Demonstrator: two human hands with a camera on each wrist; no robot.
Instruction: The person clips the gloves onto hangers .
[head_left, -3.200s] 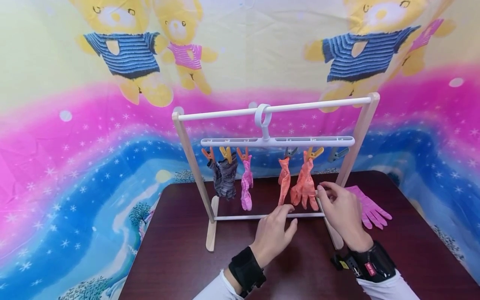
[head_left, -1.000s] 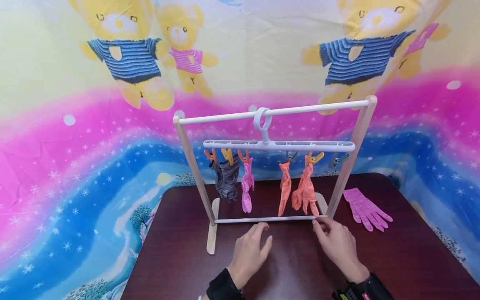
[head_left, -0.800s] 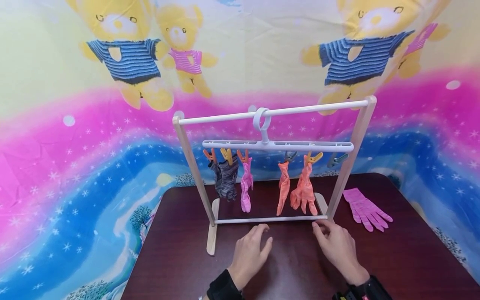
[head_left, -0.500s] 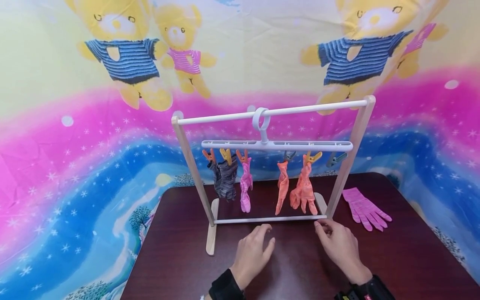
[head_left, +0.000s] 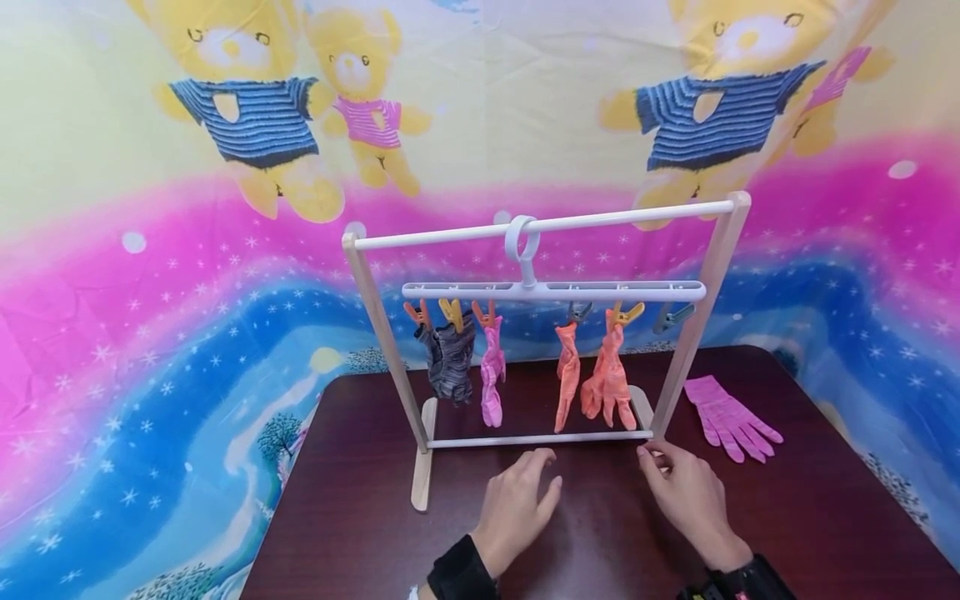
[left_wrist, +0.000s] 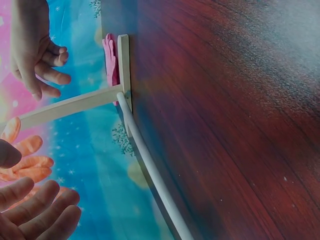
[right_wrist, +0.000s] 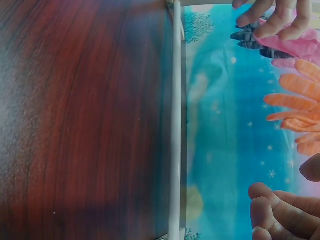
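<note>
My left hand hovers in front of the rack's lower bar, fingers loosely bent and holding nothing. To its right, my right hand hangs near the rack's right foot, thumb and fingers apart, also holding nothing. Above and behind them, two orange gloves hang from pegs on a white hanger. Further left hang a pink glove and a dark grey striped glove. Another pink glove lies flat on the table, right of the rack. The orange gloves show clearly in the right wrist view.
A wooden rack with a white top bar and a white lower bar stands on the dark table. A blue-grey peg at the hanger's right end holds nothing. A patterned bear cloth covers the wall behind.
Both hands have come away from the orange gloves, down and toward the front. Over the last half second they have drifted slightly right. The gloves stay clipped to the hanger.
</note>
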